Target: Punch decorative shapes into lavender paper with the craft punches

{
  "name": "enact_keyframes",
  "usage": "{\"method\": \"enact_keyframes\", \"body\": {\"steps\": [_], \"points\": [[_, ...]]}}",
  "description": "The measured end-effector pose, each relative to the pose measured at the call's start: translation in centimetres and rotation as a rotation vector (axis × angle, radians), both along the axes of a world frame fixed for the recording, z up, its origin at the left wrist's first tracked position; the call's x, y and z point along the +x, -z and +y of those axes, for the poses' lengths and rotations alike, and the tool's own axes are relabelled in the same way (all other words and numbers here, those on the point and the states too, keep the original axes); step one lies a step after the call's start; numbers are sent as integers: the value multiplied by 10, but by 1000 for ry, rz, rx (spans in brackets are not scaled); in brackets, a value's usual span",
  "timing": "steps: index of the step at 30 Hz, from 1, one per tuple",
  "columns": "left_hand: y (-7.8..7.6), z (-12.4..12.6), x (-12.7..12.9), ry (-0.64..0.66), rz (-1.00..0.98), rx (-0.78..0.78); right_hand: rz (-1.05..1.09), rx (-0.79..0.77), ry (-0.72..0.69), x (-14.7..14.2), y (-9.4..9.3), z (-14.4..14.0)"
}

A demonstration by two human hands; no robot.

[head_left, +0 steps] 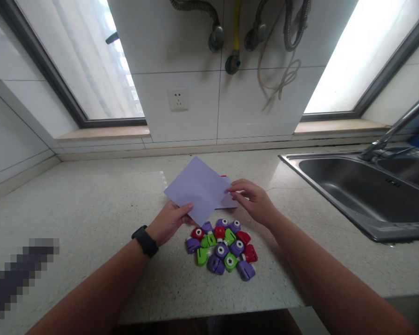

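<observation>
A plain pale-lavender sheet of paper is held tilted above the counter. My left hand, with a black watch on its wrist, grips its lower left edge, thumb on top. At the right corner, my right hand has its fingertips closed on the sheet's edge. Partly hidden beneath lies more pale paper with a dark reddish lower edge; a bit of red shows behind it. Just below the sheet, several small craft punches in purple, green and red lie clustered, some with shape marks on white discs.
A steel sink with a faucet is set into the speckled counter at the right. Behind stands a tiled wall with a socket, hoses and valves between two windows. A pixelated dark patch covers the lower left.
</observation>
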State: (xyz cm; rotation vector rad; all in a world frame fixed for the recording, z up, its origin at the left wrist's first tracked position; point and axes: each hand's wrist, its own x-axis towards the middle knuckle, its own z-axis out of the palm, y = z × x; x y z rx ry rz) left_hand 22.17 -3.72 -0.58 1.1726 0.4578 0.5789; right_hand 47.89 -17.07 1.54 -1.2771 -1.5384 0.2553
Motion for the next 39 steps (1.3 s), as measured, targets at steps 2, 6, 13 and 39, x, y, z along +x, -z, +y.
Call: {"method": "enact_keyframes", "body": {"steps": [2,6,13,39], "points": [[-1,-1,0,-10,3,-3,1,-17,32,5,2,1],[-4,-2,0,-18,22,-18,-15,-85,120,15,6,2],[-5,-3,0,-51,30,-25,-131,-333,43,17,3,-3],[-3,0,2,-66,-13,25,-391,-339,-275,-7,-9,-5]]}}
